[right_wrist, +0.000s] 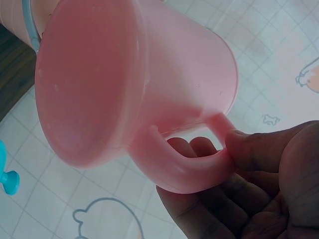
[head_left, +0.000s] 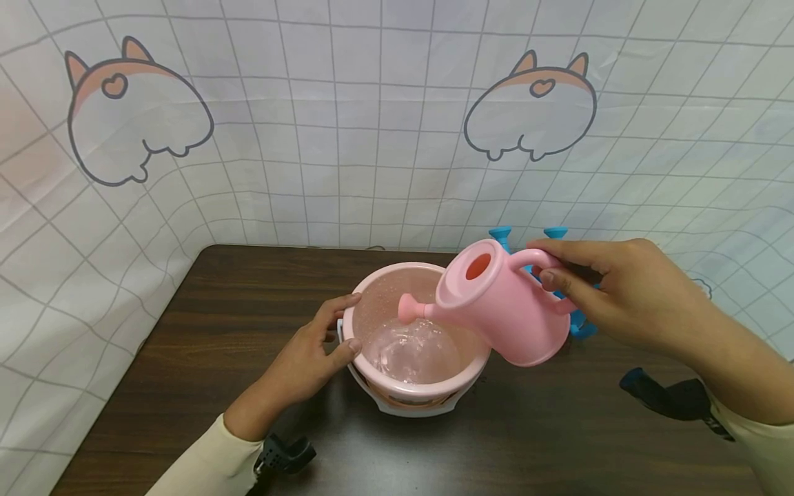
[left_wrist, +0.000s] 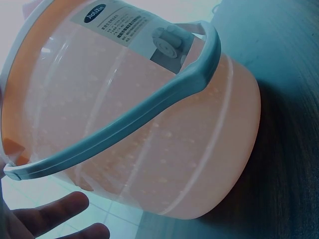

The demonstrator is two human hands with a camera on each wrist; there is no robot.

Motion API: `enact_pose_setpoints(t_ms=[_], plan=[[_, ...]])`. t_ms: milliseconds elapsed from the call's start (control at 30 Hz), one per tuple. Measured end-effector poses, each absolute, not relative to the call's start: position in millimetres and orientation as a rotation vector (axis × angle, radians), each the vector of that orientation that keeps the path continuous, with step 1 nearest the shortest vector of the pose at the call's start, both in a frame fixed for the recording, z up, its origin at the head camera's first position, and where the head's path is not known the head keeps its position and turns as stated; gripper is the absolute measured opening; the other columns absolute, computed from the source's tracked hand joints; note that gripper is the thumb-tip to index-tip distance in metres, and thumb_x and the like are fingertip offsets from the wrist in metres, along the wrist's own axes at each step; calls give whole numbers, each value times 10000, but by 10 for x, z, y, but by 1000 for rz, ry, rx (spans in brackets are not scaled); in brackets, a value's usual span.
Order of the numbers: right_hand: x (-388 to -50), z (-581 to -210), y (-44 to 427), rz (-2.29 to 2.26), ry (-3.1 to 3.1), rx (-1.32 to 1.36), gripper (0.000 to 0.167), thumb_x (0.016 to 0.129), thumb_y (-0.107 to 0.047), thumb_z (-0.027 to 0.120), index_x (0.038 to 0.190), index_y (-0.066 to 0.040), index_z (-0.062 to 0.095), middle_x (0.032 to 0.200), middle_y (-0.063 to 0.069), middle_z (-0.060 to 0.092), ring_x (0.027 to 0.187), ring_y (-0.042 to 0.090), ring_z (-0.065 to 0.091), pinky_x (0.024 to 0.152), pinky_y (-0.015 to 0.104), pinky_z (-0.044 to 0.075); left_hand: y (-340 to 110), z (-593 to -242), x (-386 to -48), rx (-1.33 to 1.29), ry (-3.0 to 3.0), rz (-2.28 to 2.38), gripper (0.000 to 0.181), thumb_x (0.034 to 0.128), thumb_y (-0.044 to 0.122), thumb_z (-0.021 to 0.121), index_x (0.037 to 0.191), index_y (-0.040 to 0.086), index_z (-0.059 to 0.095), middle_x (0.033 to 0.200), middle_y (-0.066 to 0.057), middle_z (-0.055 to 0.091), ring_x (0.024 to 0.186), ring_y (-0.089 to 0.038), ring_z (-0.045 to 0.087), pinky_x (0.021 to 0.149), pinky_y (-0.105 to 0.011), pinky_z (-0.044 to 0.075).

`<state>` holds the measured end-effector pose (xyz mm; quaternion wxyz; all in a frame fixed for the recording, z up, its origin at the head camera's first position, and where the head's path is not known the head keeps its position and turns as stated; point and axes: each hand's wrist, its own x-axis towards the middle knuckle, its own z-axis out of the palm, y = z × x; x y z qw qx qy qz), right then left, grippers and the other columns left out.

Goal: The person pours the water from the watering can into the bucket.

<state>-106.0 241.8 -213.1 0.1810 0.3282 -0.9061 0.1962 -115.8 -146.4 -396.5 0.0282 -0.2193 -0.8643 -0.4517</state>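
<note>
A pink watering can [head_left: 521,313] is tilted over a pink bucket [head_left: 428,389], its spout reaching past the near right rim. Rippling water [head_left: 409,351] lies in the bucket below the spout. My right hand [head_left: 626,289] grips the can's handle [right_wrist: 184,172], thumb on one side and fingers curled round the other. My left hand [head_left: 310,351] holds the bucket's left rim with thumb and forefinger; two of its fingertips [left_wrist: 75,201] stretch out beside the bucket wall in the left wrist view. The bucket's grey-blue handle [left_wrist: 134,119] hangs down its outer side.
Behind the watering can stand blue objects [head_left: 583,327] with flared tops, mostly hidden. The dark wooden table [head_left: 248,303] meets a grid-patterned cloth backdrop [head_left: 372,138] with cartoon corgi prints. A label [left_wrist: 132,30] sticks to the bucket's side.
</note>
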Motion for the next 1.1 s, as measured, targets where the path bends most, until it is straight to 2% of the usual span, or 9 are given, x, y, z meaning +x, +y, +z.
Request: enact_pose_setpoints(t_ms=[700, 933, 1100], plan=[[-1069, -2120, 2397, 567, -2595, 891, 397, 892, -88, 797, 1282, -112, 732, 984, -15, 767, 631, 49, 542, 556, 165, 413, -1463, -3961, -1150, -680, -2657, -1392, 597, 981, 418, 623, 1524, 301, 404, 1338, -120, 637, 1120, -320, 654, 931, -587, 503], [-1076, -2112, 2383, 568, -2597, 880, 379, 902, -95, 789, 1277, -121, 736, 929, -50, 753, 589, 46, 493, 524, 178, 387, -1463, -3946, -1147, -676, -2661, -1400, 614, 977, 406, 628, 1533, 304, 389, 1347, -120, 631, 1122, -319, 654, 934, -577, 504], [-1076, -2105, 2374, 579, -2610, 866, 381, 904, -102, 790, 1279, -132, 736, 919, -65, 751, 598, 47, 513, 526, 176, 397, -1459, -3932, -1140, -669, -2666, -1407, 619, 972, 387, 637, 1533, 309, 387, 1349, -112, 629, 1120, -311, 653, 934, -569, 502]])
